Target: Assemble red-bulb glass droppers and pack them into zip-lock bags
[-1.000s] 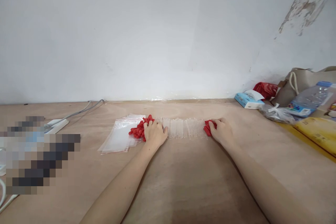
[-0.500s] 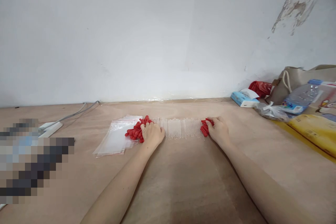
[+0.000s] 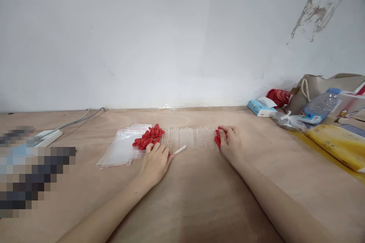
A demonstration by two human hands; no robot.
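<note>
My left hand [image 3: 156, 159] is closed on a thin clear dropper tube [image 3: 180, 149], which points out to the right over the table. Just beyond that hand lies a heap of red rubber bulbs [image 3: 148, 138], partly on clear zip bags [image 3: 119, 148]. A row of clear dropper tubes [image 3: 188, 136] lies side by side between my hands. At the row's right end, my right hand [image 3: 231, 142] has its fingers closed on red rubber bulbs [image 3: 218, 138]; its palm hides some of them.
To the right stand a blue tissue pack [image 3: 261, 107], a tied clear bag [image 3: 289, 120], a plastic bottle [image 3: 322, 106], a yellow pack [image 3: 336, 142] and a beige bag [image 3: 298, 95]. A white power strip [image 3: 49, 137] with a grey cable lies at left, near a blurred-out area.
My left hand has drawn back toward me, off the red heap, and a clear tube now shows in its fingers. My right hand stays at the red bulbs; the view has shifted slightly.
</note>
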